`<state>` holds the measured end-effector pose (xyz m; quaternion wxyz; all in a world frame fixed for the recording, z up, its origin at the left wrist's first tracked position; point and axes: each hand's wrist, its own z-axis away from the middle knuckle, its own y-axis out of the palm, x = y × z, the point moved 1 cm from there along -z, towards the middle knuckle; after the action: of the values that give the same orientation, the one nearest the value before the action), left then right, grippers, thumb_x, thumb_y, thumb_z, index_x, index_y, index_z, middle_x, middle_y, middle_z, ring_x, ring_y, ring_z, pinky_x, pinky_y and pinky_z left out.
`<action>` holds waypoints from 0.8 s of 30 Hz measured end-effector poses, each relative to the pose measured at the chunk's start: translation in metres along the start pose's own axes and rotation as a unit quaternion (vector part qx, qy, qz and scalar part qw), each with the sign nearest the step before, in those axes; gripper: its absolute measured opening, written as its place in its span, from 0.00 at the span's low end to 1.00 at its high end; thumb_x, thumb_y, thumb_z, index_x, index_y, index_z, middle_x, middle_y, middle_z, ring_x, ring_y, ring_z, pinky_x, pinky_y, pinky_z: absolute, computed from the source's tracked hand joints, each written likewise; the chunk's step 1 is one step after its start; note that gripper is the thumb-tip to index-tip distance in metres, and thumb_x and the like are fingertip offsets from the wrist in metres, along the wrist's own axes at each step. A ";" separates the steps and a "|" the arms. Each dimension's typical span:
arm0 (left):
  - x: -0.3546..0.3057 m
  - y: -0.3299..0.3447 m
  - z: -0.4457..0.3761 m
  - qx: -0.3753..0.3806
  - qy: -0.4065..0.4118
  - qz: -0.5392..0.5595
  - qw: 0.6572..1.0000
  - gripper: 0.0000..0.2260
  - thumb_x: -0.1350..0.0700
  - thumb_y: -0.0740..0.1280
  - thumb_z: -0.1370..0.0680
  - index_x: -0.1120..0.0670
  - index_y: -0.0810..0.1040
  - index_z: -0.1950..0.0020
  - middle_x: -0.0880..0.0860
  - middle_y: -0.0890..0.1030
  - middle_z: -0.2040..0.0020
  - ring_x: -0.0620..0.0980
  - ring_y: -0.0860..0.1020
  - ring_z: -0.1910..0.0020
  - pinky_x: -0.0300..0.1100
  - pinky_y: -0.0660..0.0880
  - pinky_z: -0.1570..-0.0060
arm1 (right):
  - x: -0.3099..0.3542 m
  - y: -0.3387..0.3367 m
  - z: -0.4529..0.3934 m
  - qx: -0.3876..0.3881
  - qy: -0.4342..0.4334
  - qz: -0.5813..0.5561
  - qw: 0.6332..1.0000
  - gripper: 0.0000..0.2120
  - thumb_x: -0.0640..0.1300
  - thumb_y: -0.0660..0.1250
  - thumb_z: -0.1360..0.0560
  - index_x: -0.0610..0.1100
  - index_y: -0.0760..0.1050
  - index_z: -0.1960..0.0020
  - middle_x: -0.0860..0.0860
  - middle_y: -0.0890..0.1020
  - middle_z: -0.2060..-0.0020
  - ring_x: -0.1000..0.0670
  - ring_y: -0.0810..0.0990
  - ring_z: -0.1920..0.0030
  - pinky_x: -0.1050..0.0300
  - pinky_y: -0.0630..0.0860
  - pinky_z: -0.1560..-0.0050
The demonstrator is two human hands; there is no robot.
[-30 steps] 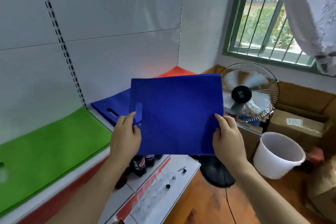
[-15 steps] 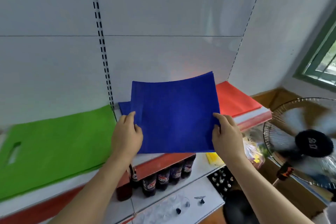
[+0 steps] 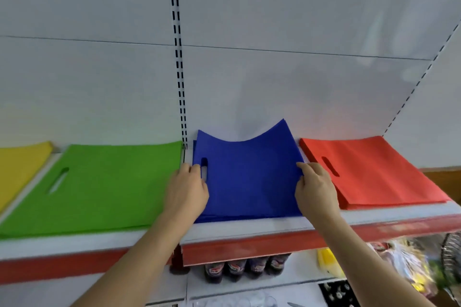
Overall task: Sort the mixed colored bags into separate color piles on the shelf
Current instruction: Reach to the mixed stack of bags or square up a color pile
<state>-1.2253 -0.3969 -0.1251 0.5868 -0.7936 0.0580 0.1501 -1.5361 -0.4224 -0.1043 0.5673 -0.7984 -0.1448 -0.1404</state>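
Observation:
A blue bag (image 3: 249,172) lies on the blue pile on the white shelf (image 3: 249,228), its far edge curled up against the back wall. My left hand (image 3: 187,189) grips its left edge by the cut-out handle. My right hand (image 3: 315,188) pinches its right edge. A green pile (image 3: 99,187) lies to the left, a yellow pile (image 3: 17,169) at the far left, a red pile (image 3: 369,172) to the right.
The shelf has a red front strip (image 3: 249,248). Dark soda bottles (image 3: 239,269) stand on the lower shelf, with packaged goods (image 3: 409,264) and a fan's edge (image 3: 451,254) at the lower right. A slotted upright (image 3: 178,57) runs up the white back wall.
Both hands carried the blue bag forward and down onto the blue pile. The view turned left from the fan and window toward the shelf.

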 end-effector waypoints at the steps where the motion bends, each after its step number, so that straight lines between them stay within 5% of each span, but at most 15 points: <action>1: -0.002 0.000 0.002 -0.004 -0.011 -0.008 1.000 0.12 0.56 0.65 0.19 0.57 0.78 0.36 0.53 0.78 0.44 0.52 0.76 0.52 0.46 0.74 0.55 | -0.002 0.002 -0.003 0.009 -0.004 0.006 1.000 0.22 0.37 0.57 0.16 0.41 0.73 0.24 0.47 0.77 0.32 0.43 0.74 0.33 0.43 0.76 0.33; 9: -0.022 0.000 0.011 -0.019 -0.051 -0.073 0.996 0.12 0.47 0.61 0.17 0.54 0.78 0.50 0.50 0.78 0.57 0.49 0.73 0.61 0.44 0.67 0.62 | -0.022 0.010 -0.012 0.097 -0.044 0.070 0.992 0.24 0.54 0.60 0.16 0.41 0.72 0.25 0.45 0.76 0.31 0.41 0.74 0.32 0.46 0.75 0.33; 13: -0.023 -0.001 0.011 0.001 -0.061 -0.089 0.994 0.12 0.47 0.61 0.17 0.53 0.77 0.51 0.50 0.77 0.59 0.50 0.75 0.61 0.45 0.70 0.63 | -0.025 0.012 -0.013 0.131 -0.057 0.101 0.985 0.26 0.63 0.56 0.17 0.44 0.73 0.32 0.45 0.75 0.31 0.40 0.74 0.33 0.45 0.75 0.34; 16: -0.022 -0.003 0.008 0.022 -0.068 -0.100 0.992 0.12 0.47 0.61 0.17 0.53 0.77 0.51 0.49 0.76 0.61 0.49 0.75 0.62 0.45 0.69 0.64 | -0.023 0.013 -0.011 0.155 -0.053 0.122 0.979 0.33 0.68 0.52 0.18 0.43 0.71 0.28 0.43 0.71 0.26 0.39 0.70 0.27 0.43 0.72 0.29; 19: -0.025 -0.004 0.009 0.020 -0.071 -0.124 0.990 0.13 0.46 0.60 0.17 0.53 0.79 0.45 0.50 0.79 0.55 0.50 0.76 0.57 0.46 0.74 0.59 | -0.021 0.012 -0.008 0.162 -0.051 0.114 0.979 0.39 0.70 0.52 0.18 0.42 0.65 0.20 0.39 0.60 0.19 0.37 0.60 0.20 0.42 0.65 0.22; 24: -0.031 -0.022 0.012 -0.049 -0.066 -0.151 0.985 0.21 0.44 0.60 0.17 0.54 0.77 0.30 0.55 0.78 0.33 0.57 0.75 0.35 0.54 0.73 0.35 | -0.018 0.004 -0.010 0.128 -0.074 0.097 0.984 0.39 0.69 0.52 0.18 0.42 0.61 0.18 0.40 0.54 0.17 0.38 0.54 0.17 0.42 0.64 0.21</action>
<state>-1.2511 -0.3816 -0.0988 0.5658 -0.8093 -0.1085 0.1148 -1.5520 -0.4341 -0.1115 0.6638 -0.7374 -0.1248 -0.0051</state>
